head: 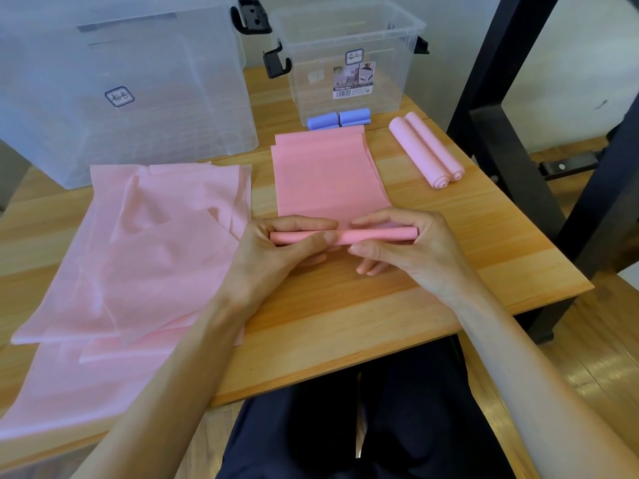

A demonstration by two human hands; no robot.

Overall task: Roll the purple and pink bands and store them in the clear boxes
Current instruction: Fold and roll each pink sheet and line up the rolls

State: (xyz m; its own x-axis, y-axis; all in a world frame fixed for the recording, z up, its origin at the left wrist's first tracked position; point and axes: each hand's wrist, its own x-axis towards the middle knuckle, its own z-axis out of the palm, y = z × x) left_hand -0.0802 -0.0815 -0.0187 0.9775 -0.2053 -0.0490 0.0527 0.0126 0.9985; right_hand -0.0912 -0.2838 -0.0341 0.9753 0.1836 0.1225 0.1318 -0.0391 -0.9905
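two clear boxes point(124, 98), two purple rolls point(339, 119), two pink rolls point(427, 150)

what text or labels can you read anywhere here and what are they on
"Storage Box": product sticker on the small clear box, above a barcode.
Barcode digits and the sticker's fine print: too small to read.
Framed logo label above that sticker: script blurred, unreadable.
Matching logo label on the large clear box: also unreadable.

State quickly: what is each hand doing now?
Left hand: pinches the pink band's rolled end.
Right hand: pinches the same roll.
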